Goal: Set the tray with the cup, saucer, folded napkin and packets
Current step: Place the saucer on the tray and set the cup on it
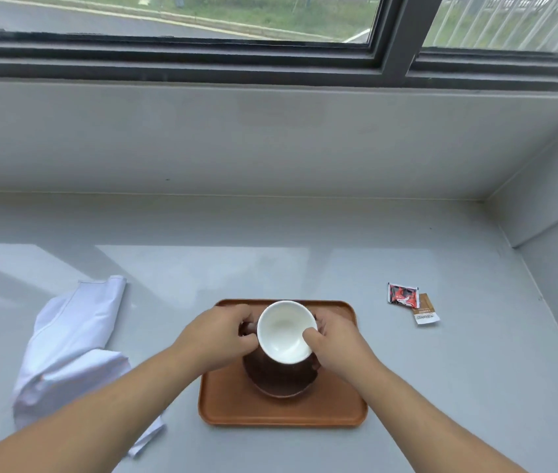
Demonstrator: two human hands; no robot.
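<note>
Both hands' fingers pinching cup [286, 331]: left hand [218, 336] (handle side), right hand [334, 343] at rim.

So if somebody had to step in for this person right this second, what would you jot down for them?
Left hand: gripping the handle side of the white-lined brown ceramic cup.
Right hand: steadying the cup's rim and other side.
Cup sits over the dark brown round saucer on the orange-brown rectangular tray; contact unclear.
Done: saucer on tray, cup nearly set.
Left: fold the crumpled white cloth napkin lying left of the tray; bring over the red packet and brown-and-white packet lying to its right.
</note>
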